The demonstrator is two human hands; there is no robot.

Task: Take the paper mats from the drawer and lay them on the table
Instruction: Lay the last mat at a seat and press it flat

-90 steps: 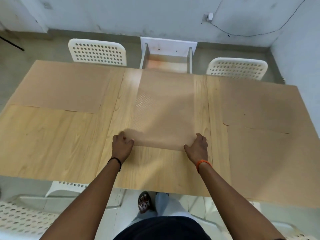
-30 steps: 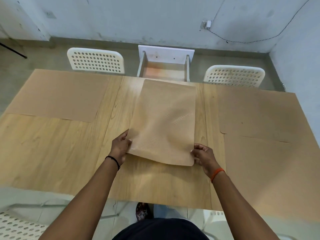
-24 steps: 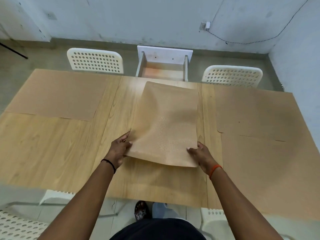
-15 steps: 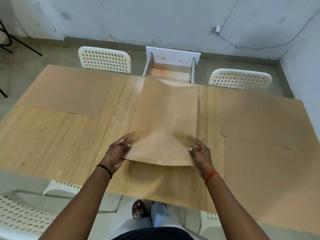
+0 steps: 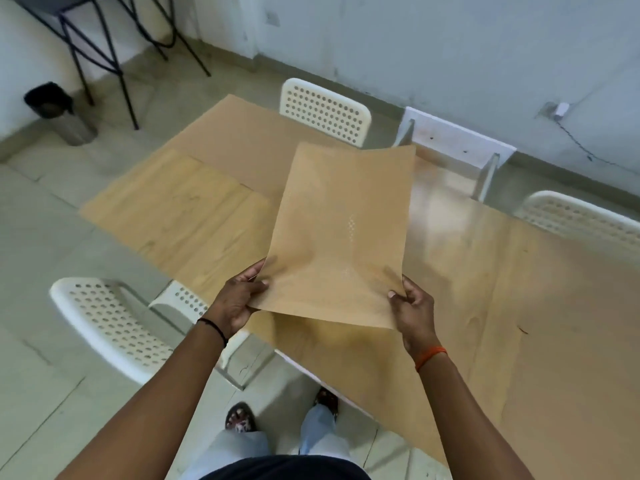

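A brown paper mat (image 5: 341, 233) hangs in the air above the wooden table (image 5: 194, 216), held by its near corners. My left hand (image 5: 239, 299) pinches the near left corner and my right hand (image 5: 414, 306) pinches the near right corner. The sheet tilts up and away from me, its far edge over the table's far side. Another paper mat (image 5: 235, 143) lies flat on the far left part of the table. More brown paper (image 5: 561, 341) covers the table's right part. The white drawer (image 5: 457, 147) stands open beyond the far edge.
White perforated chairs stand at the far side (image 5: 325, 110), at the far right (image 5: 581, 220) and at the near left (image 5: 114, 320). A metal bin (image 5: 60, 114) and black frame legs (image 5: 114, 46) stand on the floor at the far left. My feet are by the table's near edge.
Both hands have lifted the mat clear of the table and swung it leftwards. My head has turned left, so the bin and floor have come into sight.
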